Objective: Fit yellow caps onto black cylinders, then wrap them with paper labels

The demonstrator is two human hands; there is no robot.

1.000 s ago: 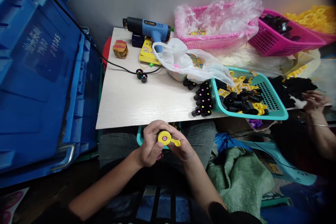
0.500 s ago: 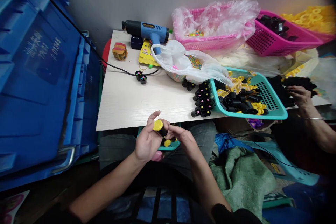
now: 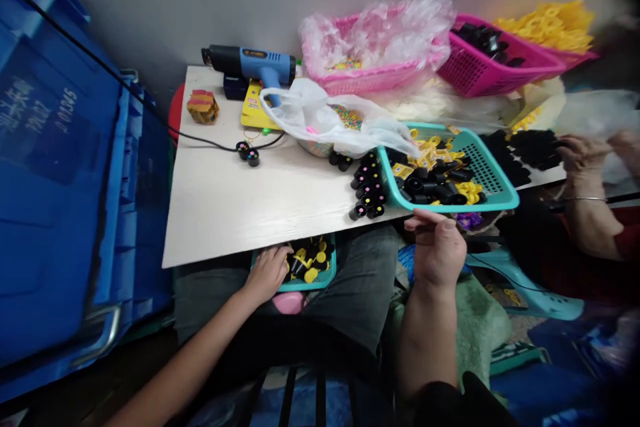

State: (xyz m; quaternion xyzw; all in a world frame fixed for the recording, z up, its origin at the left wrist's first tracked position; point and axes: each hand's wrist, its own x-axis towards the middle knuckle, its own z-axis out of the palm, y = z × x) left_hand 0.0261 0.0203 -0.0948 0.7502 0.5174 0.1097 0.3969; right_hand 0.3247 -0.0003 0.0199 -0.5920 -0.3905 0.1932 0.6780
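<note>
A person works at a pale table (image 3: 240,213), seen from their own head, with the middle of the view as the clock's centre. At 7 o'clock, the left hand (image 3: 270,273) reaches over the left rim of a small teal basket (image 3: 307,285), its fingers against the black and yellow pieces (image 3: 311,275) inside; whether they grip one cannot be told. That basket sits at 6 o'clock, over the lap and partly beneath the table's near edge. At 4 o'clock, the right hand (image 3: 437,250) is raised beside the near rim of a large teal basket (image 3: 463,207), fingers loosely bent; the palm is turned so that any hold cannot be told.

The large basket, at 3 o'clock on the table, holds black cups and yellow parts. Black cups with pink or yellow centres (image 3: 358,212) cluster just beside its 9 o'clock side. A white plastic bag (image 3: 300,107) lies at 12 o'clock, a blue-and-black heat gun (image 3: 267,67) at 11. Far out at 3 o'clock, a co-worker's hand (image 3: 583,153) is near black pieces (image 3: 537,149).
</note>
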